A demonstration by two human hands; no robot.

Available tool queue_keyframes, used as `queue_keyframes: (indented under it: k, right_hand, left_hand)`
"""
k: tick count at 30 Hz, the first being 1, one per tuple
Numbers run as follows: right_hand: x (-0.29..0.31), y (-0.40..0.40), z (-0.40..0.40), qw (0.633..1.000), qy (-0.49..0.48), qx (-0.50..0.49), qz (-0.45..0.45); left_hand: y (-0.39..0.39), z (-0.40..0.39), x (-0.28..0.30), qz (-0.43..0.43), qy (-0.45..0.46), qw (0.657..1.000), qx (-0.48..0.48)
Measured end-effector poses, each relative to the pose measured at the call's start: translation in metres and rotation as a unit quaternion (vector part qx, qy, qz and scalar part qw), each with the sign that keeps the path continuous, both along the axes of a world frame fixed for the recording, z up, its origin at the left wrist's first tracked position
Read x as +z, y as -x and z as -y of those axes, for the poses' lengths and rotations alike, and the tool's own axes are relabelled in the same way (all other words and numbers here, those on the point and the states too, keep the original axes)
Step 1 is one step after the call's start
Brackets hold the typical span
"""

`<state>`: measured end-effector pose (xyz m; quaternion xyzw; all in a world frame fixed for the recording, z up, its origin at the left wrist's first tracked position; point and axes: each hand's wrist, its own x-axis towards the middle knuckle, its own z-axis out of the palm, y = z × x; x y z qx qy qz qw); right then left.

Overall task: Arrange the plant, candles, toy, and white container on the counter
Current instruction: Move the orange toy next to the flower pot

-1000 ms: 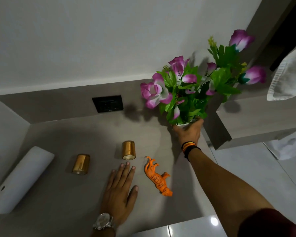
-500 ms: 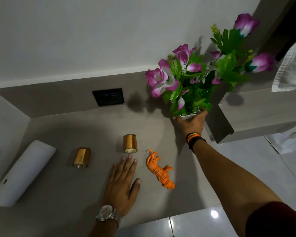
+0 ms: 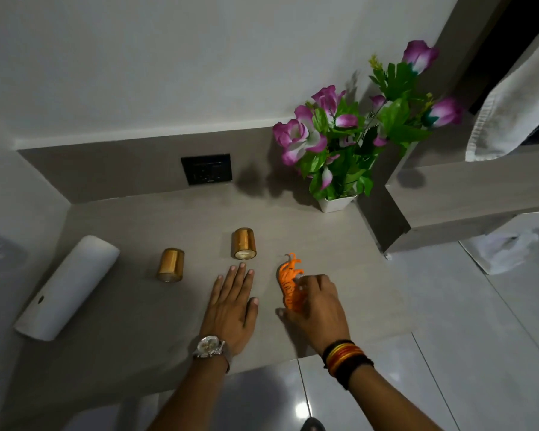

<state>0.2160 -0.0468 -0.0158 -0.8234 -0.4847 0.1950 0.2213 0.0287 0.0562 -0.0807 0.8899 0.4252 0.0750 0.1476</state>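
Note:
A plant with purple flowers stands in a small white pot at the counter's back right corner, with no hand on it. Two gold candles lie on their sides: one left of centre, the other at the middle. The orange toy tiger lies near the front, and my right hand closes its fingers around it. My left hand rests flat on the counter, fingers spread, just below the middle candle. A white cylindrical container lies on its side at the left.
A black wall socket sits in the backsplash. A raised grey ledge borders the counter on the right, with a white towel hanging above it. Glossy floor tiles lie below the counter's front edge.
My right hand let go of the plant pot, which now stands in the back right corner, and came down onto the orange toy. My left hand stayed flat on the counter.

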Motion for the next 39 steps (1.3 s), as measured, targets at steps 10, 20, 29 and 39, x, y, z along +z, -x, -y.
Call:
queue_keyframes:
  k: [10,20,29,39]
  right_hand:
    - [0.002,-0.007,-0.026,0.998,0.04,-0.012,0.036]
    - [0.038,-0.066,-0.14,0.773,-0.186,-0.284,-0.536]
    - [0.014,-0.054,-0.163,0.698,-0.21,-0.372,-0.574]
    - [0.012,-0.055,-0.143,0.923,-0.131,-0.28,-0.228]
  left_hand:
    - [0.052,-0.012,-0.004,0.028,-0.008,0.999,0.04]
    - [0.052,-0.016,-0.005,0.036,0.007,0.998,0.048]
    - [0.05,-0.014,0.001,0.045,0.006,0.998,0.047]
    - [0.05,-0.014,-0.001,0.046,0.004,0.998,0.049]
